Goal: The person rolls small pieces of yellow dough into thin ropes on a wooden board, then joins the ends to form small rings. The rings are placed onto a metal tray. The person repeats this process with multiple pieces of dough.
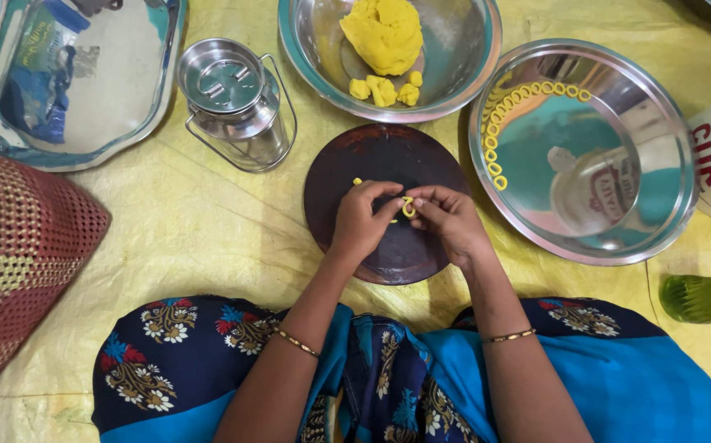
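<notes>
Now both hands, left hand (361, 220) and right hand (451, 220), pinched on a yellow dough ring (408, 208) above the round brown board (347, 168)

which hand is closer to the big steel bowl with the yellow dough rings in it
Right. The right hand works over the dark round board, on the side next to the ring bowl. The left hand is farther from it.

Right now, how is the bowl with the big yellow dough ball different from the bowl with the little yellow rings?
The dough bowl holds one big lump and a few small pieces on its bottom; the ring bowl has small rings lined up along its inner wall. The dough bowl sits beyond the brown round board, cut off by the picture's top edge; the ring bowl sits to the board's right, shown whole. Both are shiny metal and round.
</notes>
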